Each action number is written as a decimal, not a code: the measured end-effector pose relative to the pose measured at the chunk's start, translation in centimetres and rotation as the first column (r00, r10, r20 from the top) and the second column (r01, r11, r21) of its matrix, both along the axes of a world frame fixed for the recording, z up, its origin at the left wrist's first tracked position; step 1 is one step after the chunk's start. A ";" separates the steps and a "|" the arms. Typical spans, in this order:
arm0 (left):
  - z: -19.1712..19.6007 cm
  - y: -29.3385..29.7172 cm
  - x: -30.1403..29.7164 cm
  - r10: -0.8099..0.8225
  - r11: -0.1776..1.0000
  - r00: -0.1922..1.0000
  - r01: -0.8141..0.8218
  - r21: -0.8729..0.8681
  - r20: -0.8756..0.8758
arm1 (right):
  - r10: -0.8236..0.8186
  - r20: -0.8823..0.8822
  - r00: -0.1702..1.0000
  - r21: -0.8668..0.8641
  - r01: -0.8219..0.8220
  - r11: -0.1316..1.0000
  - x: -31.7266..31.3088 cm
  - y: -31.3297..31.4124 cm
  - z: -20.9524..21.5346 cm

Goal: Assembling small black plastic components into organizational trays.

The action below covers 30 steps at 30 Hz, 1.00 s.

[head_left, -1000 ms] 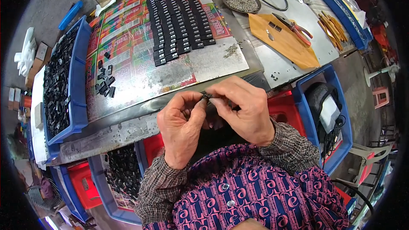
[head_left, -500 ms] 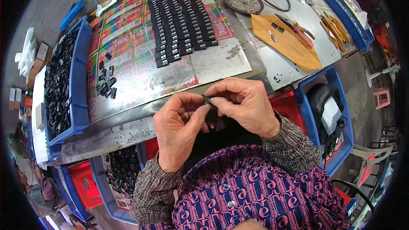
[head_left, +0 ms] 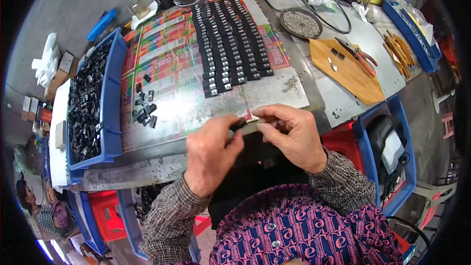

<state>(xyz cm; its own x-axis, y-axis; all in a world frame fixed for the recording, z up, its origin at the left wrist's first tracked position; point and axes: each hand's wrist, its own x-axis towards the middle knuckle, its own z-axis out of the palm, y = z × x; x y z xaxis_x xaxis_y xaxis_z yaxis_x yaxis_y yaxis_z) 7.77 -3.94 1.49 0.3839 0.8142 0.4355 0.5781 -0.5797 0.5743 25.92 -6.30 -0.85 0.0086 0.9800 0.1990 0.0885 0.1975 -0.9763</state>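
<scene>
My left hand (head_left: 210,151) pinches a small black plastic part (head_left: 239,124) between thumb and fingers, just over the table's front edge. Close beside it, my right hand (head_left: 293,135) has thumb and forefinger drawn together; what they hold, if anything, is too small to make out. Beyond my hands, long rows of black parts (head_left: 230,44) with small silvery pieces on them lie on a printed board (head_left: 169,81). A scatter of loose black parts (head_left: 144,110) lies left of the rows. Tiny metal bits (head_left: 290,84) are strewn by the rows' near right end.
A blue bin (head_left: 114,98) heaped with black parts stands left. At the right are a round dish (head_left: 300,23) of small metal pieces, pliers (head_left: 362,59) on brown paper (head_left: 360,83), and thin brown sticks (head_left: 396,51). A blue crate (head_left: 365,152) sits lower right. Another person (head_left: 58,218) is at far left.
My hands have moved slightly apart, the left keeping the black part and turning its back upward. The whole view has shifted, so the table appears lower and further right.
</scene>
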 end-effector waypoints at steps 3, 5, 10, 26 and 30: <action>0.0 3.8 -1.9 0.099 0.991 0.995 -0.099 -0.094 0.005 | -0.039 0.109 0.993 0.060 0.032 0.998 1.0 0.4 0.3; 0.3 7.0 -3.4 0.152 0.988 0.985 -0.154 -0.021 -0.081 | -0.077 0.155 0.985 0.093 0.063 0.994 1.6 0.5 0.3; -1.0 15.6 -6.0 0.229 0.964 0.961 -0.202 0.171 -0.153 | -0.061 0.217 0.974 0.138 0.031 0.990 1.9 0.7 0.2; -3.4 33.7 -4.8 0.331 0.937 0.890 -0.269 0.225 -0.313 | 0.038 0.282 0.959 0.155 -0.085 0.984 2.8 1.8 0.8; -3.8 36.4 -3.8 0.335 0.925 0.897 -0.255 0.281 -0.290 | -0.009 0.239 0.971 0.200 -0.040 0.979 2.7 1.8 0.3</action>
<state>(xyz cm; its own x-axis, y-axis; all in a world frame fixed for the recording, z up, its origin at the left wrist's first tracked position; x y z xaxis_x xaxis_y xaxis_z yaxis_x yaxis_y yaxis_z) 3.95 32.46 -2.29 0.2945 0.8044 0.5160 0.8740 -0.4450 0.1950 28.59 -4.46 -0.51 -0.0779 0.9186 0.3875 0.3087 0.3918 -0.8667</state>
